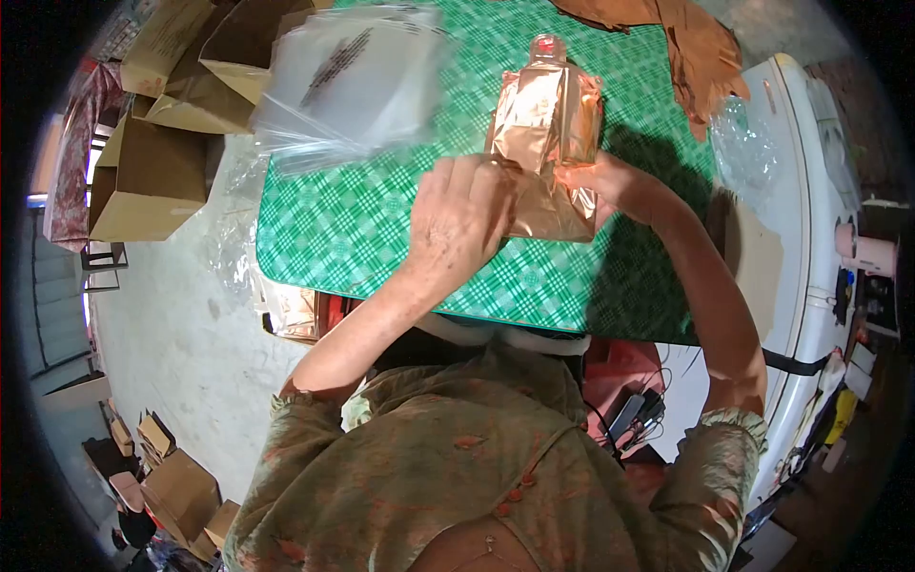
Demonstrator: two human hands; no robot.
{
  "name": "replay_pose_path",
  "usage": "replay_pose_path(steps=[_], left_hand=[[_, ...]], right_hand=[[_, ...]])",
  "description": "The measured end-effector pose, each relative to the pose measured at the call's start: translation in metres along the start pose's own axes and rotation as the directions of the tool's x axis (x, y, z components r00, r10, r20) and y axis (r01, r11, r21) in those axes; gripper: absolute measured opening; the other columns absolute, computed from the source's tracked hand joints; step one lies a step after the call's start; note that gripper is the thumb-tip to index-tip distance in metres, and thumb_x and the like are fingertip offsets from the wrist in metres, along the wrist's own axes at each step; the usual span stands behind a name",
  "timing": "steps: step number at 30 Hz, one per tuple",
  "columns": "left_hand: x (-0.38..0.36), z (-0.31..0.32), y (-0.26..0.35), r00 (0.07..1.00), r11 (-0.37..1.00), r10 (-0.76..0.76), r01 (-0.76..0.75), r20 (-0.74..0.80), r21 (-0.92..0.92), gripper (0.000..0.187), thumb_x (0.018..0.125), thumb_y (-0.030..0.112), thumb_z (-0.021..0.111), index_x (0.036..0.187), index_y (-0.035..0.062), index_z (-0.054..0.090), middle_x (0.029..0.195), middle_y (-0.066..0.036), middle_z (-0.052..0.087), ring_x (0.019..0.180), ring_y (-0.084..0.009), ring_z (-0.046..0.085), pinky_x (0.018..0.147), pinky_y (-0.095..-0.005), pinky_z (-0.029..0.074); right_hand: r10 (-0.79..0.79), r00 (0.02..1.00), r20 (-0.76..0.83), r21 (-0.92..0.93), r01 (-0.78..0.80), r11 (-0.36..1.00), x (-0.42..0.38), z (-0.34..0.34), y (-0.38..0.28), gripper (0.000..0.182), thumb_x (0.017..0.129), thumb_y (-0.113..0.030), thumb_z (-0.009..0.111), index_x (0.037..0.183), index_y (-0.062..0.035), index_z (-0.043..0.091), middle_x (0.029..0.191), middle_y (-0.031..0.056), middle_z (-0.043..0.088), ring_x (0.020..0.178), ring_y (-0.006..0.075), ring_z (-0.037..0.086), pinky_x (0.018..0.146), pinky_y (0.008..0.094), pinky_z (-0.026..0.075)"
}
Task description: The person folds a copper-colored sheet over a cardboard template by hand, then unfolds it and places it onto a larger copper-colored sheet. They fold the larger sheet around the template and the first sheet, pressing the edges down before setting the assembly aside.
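A shiny copper-coloured foil package (pixel 545 119) lies on the green checked tabletop (pixel 329 214), narrowing to a short capped neck at its far end. My left hand (pixel 462 205) is closed at the package's left edge, its knuckles up and its fingertips hidden beneath. At the right edge, my right hand (pixel 615 186) grips the foil, with thumb and fingers pressed on its lower side. Creases run across the foil between both hands. To the left of the package is a stack of clear plastic bags (pixel 357 86) with dark printing.
Open cardboard boxes (pixel 157 186) stand at the left. Torn brown paper (pixel 701 57) hangs over the table's far right corner, near clear plastic wrap (pixel 748 143). A white appliance (pixel 796 219) borders the right side. More foil items (pixel 294 313) sit below the table's left front edge.
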State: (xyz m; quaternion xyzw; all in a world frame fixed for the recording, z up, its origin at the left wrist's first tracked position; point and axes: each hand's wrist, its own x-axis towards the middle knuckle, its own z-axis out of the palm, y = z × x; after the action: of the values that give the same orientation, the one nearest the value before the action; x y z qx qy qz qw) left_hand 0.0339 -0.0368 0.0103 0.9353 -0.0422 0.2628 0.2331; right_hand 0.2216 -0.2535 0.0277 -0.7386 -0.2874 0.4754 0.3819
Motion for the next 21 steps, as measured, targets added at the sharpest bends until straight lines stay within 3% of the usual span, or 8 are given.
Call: replay_pose_path(steps=[3, 4, 10, 12, 15, 17, 19, 21], left_hand=[[0.016, -0.002, 0.002, 0.982, 0.98, 0.182, -0.185, -0.041, -0.075, 0.052, 0.092, 0.024, 0.077, 0.134, -0.0002, 0.059, 0.139, -0.022, 0.061, 0.127, -0.0424, 0.06, 0.106, -0.051, 0.05], [0.018, -0.002, -0.001, 0.97, 0.974, 0.218, -0.21, 0.109, -0.08, 0.068, 0.099, 0.035, 0.07, 0.153, -0.0001, 0.049, 0.16, -0.022, 0.049, 0.15, -0.0425, 0.045, 0.124, -0.0513, 0.038], [0.024, 0.025, -0.015, 0.899, 0.94, 0.339, -0.338, 0.278, -0.054, 0.082, 0.1, 0.053, 0.061, 0.162, 0.0026, 0.042, 0.165, -0.02, 0.043, 0.157, -0.0358, 0.035, 0.133, -0.0501, 0.024], [0.021, 0.029, -0.018, 0.895, 0.941, 0.33, -0.336, 0.3, -0.033, 0.082, 0.1, 0.054, 0.06, 0.162, 0.0031, 0.042, 0.166, -0.02, 0.042, 0.158, -0.0363, 0.034, 0.132, -0.051, 0.024], [0.022, 0.029, -0.017, 0.892, 0.937, 0.339, -0.349, 0.3, -0.019, 0.082, 0.1, 0.054, 0.06, 0.161, 0.0026, 0.043, 0.166, -0.02, 0.042, 0.158, -0.0369, 0.034, 0.132, -0.0516, 0.025], [0.023, 0.028, -0.017, 0.889, 0.94, 0.33, -0.341, 0.317, -0.023, 0.08, 0.101, 0.054, 0.059, 0.161, 0.0033, 0.043, 0.166, -0.021, 0.042, 0.157, -0.0372, 0.034, 0.131, -0.0524, 0.025], [0.023, 0.027, -0.017, 0.887, 0.941, 0.325, -0.336, 0.329, -0.025, 0.078, 0.102, 0.053, 0.058, 0.161, 0.0046, 0.043, 0.166, -0.021, 0.041, 0.157, -0.0375, 0.034, 0.131, -0.0533, 0.026], [0.022, 0.027, -0.017, 0.885, 0.941, 0.325, -0.337, 0.333, -0.023, 0.076, 0.104, 0.053, 0.056, 0.162, 0.0066, 0.043, 0.166, -0.021, 0.04, 0.157, -0.0378, 0.034, 0.13, -0.0542, 0.026]], right_hand=[[-0.186, 0.982, 0.018, -0.068, 0.187, 0.98, 0.005, -0.001, 0.023, 0.06, 0.107, -0.037, 0.061, 0.156, -0.0052, 0.047, 0.13, 0.0107, 0.068, 0.102, 0.0191, 0.075, 0.068, 0.0331, 0.065], [-0.16, 0.987, 0.02, 0.028, 0.16, 0.987, 0.003, 0.003, 0.003, 0.06, 0.107, -0.036, 0.061, 0.156, -0.0051, 0.047, 0.13, 0.0106, 0.068, 0.102, 0.0187, 0.075, 0.068, 0.0329, 0.065], [-0.55, 0.83, 0.089, -0.238, 0.554, 0.797, 0.013, 0.001, 0.015, 0.056, 0.106, -0.032, 0.061, 0.154, -0.0051, 0.05, 0.124, 0.0093, 0.071, 0.101, 0.0162, 0.075, 0.068, 0.0314, 0.065], [-0.509, 0.857, 0.086, -0.197, 0.515, 0.834, 0.012, 0.002, 0.016, 0.053, 0.106, -0.031, 0.061, 0.152, -0.0049, 0.053, 0.122, 0.0085, 0.072, 0.1, 0.0157, 0.075, 0.07, 0.0305, 0.064], [-0.167, 0.985, 0.045, 0.031, 0.165, 0.986, 0.0, 0.007, -0.006, 0.049, 0.107, -0.03, 0.061, 0.148, -0.0041, 0.058, 0.119, 0.0077, 0.073, 0.1, 0.0153, 0.075, 0.075, 0.0292, 0.063], [0.009, 1.0, -0.02, 0.269, -0.003, 0.963, -0.005, 0.013, -0.009, 0.046, 0.107, -0.03, 0.061, 0.145, -0.003, 0.06, 0.118, 0.0075, 0.074, 0.101, 0.0156, 0.075, 0.079, 0.0285, 0.063], [-0.126, 0.992, -0.032, 0.228, 0.13, 0.965, -0.004, 0.015, 0.011, 0.058, 0.095, -0.021, 0.074, 0.147, -0.0034, 0.057, 0.119, 0.0132, 0.073, 0.104, 0.0201, 0.076, 0.084, 0.0325, 0.064], [-0.303, 0.949, -0.084, -0.085, 0.296, 0.951, -0.012, 0.012, 0.019, 0.061, 0.092, -0.016, 0.078, 0.147, -0.0024, 0.056, 0.117, 0.0161, 0.074, 0.103, 0.0226, 0.077, 0.085, 0.0342, 0.064]])
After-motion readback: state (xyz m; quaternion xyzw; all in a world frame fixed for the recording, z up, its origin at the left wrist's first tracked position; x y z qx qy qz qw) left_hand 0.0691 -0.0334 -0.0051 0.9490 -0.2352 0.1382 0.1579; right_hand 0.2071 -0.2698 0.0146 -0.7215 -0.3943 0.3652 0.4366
